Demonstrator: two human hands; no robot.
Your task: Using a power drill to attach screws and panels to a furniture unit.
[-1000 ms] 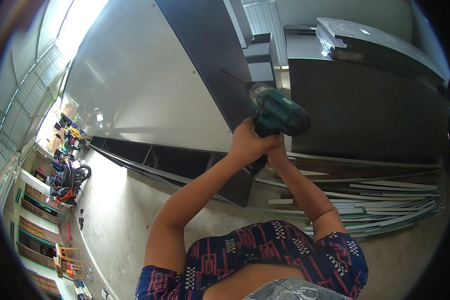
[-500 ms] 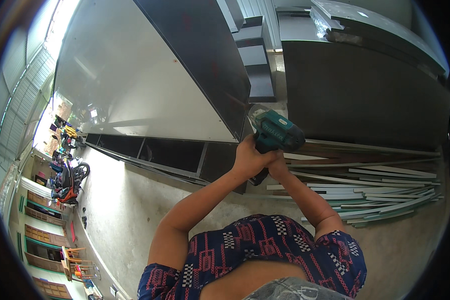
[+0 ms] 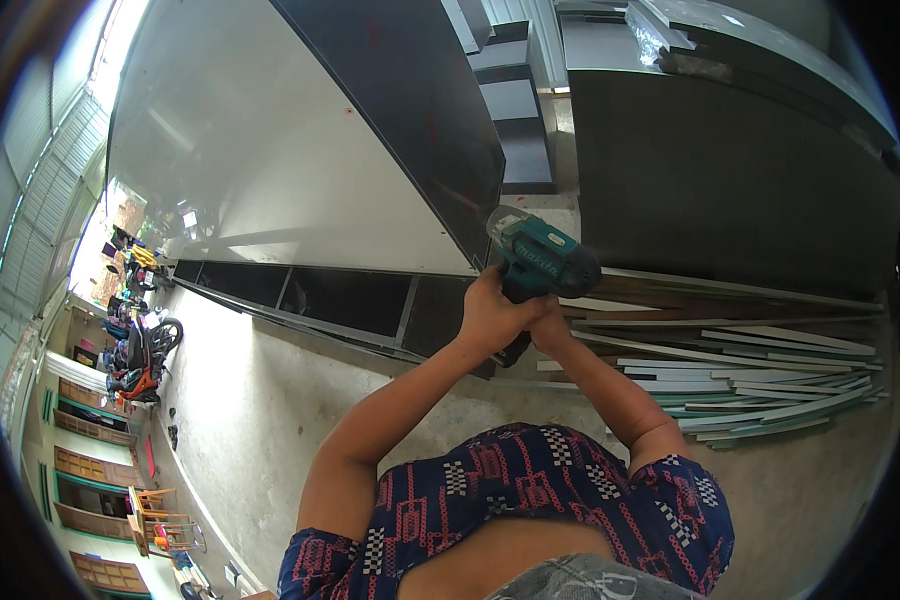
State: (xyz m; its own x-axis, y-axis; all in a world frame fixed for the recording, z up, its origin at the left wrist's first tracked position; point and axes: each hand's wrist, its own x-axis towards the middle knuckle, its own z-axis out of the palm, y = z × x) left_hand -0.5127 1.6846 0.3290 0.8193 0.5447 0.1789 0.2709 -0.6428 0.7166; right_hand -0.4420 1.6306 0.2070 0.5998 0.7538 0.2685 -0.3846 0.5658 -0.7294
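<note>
A teal and black cordless drill [image 3: 545, 258] is held out in front of me, its nose close to the corner of the large cabinet [image 3: 300, 130]. My left hand [image 3: 492, 318] wraps round the handle from the left. From the right, my right hand [image 3: 548, 326] closes on the same handle, its fingers meeting the left hand. The battery base [image 3: 513, 350] shows below them. The cabinet has a pale glossy face and a dark side panel [image 3: 410, 100]. Whether a bit touches the panel is hidden by the drill's nose.
Long thin board strips [image 3: 750, 375] lie piled on the floor at right, below a dark cabinet [image 3: 710, 180]. Dark, open compartments [image 3: 345, 305] run along the cabinet's lower edge. Motorbikes [image 3: 145, 350] stand far left, near a wooden table [image 3: 148, 520].
The drill and both hands have shifted slightly left in view. Both hands keep their grip on the handle.
</note>
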